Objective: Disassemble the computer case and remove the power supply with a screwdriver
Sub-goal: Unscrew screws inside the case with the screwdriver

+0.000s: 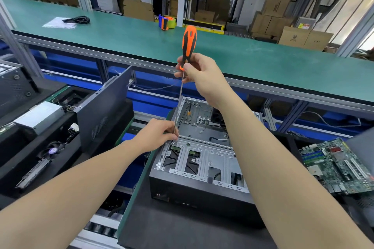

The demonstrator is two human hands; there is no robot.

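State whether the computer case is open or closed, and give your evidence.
Open: the computer case has no top panel, so its metal drive cage and inner cables show.

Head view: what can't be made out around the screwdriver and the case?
- Tip of the screwdriver and its screw: head view, hidden under fingers of the left hand at the case corner.
- Case's right interior: head view, covered by the right arm.
- The front ports: head view, too dark and small.
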